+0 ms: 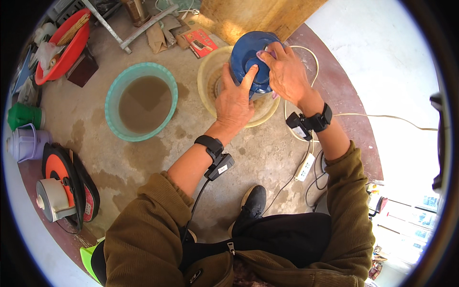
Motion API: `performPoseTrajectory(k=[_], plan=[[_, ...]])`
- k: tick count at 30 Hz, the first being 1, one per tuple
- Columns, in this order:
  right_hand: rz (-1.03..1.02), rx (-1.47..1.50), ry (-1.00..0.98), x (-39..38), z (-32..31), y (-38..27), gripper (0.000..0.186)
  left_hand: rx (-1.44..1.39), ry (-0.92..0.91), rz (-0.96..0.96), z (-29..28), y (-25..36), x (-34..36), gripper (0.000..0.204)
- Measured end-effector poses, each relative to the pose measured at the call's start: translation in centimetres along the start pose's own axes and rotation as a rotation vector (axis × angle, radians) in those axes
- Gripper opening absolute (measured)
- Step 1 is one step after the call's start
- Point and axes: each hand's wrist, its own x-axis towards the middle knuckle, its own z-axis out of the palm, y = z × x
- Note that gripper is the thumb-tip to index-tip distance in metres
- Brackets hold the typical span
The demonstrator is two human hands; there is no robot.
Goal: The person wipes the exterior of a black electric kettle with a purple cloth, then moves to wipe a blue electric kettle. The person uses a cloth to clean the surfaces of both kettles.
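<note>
A dark blue round plastic piece [243, 47] with a raised hub at its centre is tilted in my hands over a pale yellow basin [204, 76]. My left hand [232, 101] grips it from the lower left, its index finger lying across the hub. Bunched in my right hand [289, 75] is a purple cloth [260, 54], pressed against the blue face. Most of the cloth is hidden under the curled fingers. The blue piece covers much of the basin, so what lies inside shows only in part.
Left of the yellow basin, a teal basin [113, 110] holds murky brown water. A white power strip [304, 167] and cables lie on the floor at right. A red basin [79, 33], an orange-and-black appliance [57, 167] and a wooden board [258, 16] stand around.
</note>
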Motion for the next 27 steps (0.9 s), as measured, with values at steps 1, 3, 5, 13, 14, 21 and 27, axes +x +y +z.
performPoseTrajectory(k=[1, 3, 5, 13, 14, 21, 27], plan=[[0.053, -0.006, -0.021, -0.3, -0.1, -0.5, 0.043, -0.002, 0.004, 0.003, -0.1, 0.0, 0.0, 0.095], [0.111, 0.028, -0.049, -0.8, -0.7, -1.0, 0.042, -0.006, 0.004, 0.001, -0.1, 0.1, 0.0, 0.095], [0.184, 0.075, -0.105, -1.3, -1.4, -1.4, 0.041, -0.008, -0.011, -0.009, -0.2, 0.1, 0.0, 0.095], [0.189, 0.195, -0.100, -3.6, -2.5, -2.2, 0.041, -0.007, -0.023, -0.022, -0.3, 0.2, 0.1, 0.095], [0.168, 0.157, -0.096, -3.6, -2.3, -2.1, 0.041, 0.002, -0.020, -0.018, -0.2, 0.2, 0.1, 0.095], [0.050, 0.144, -0.041, -1.7, -0.9, 0.6, 0.048, -0.011, -0.014, -0.025, -0.2, 0.3, 0.0, 0.096], [-0.173, 0.189, 0.092, -0.2, 0.7, 2.4, 0.051, -0.001, -0.025, -0.042, -0.3, 0.4, 0.1, 0.096]])
